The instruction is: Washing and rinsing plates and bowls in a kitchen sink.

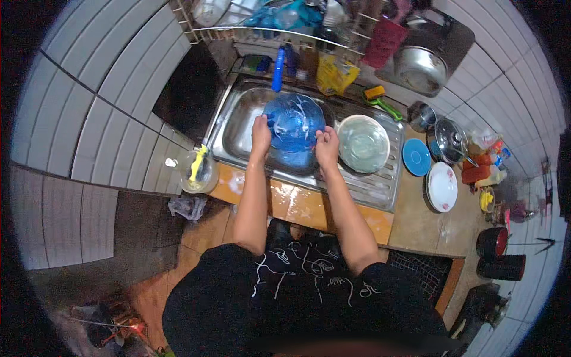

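My left hand (261, 134) and my right hand (327, 145) grip opposite sides of a clear blue bowl (296, 118), held over the basin of a stainless steel sink (243, 109). A round, pale dish (363, 143) with a light rim rests on the ribbed drainboard, just right of my right hand. Beyond the bowl, a blue-handled utensil (278, 69) stands at the back of the sink. A green-handled brush with an orange head (374, 93) lies on the back ledge beside a yellow packet (337, 73).
On the counter at the right are a blue plate (416, 156), a white plate (441, 186), a glass-lidded pot (450, 136) and a metal pot (421, 116). A clear container (207, 178) stands at the sink's left front corner. A wire rack (267, 29) hangs above the back edge.
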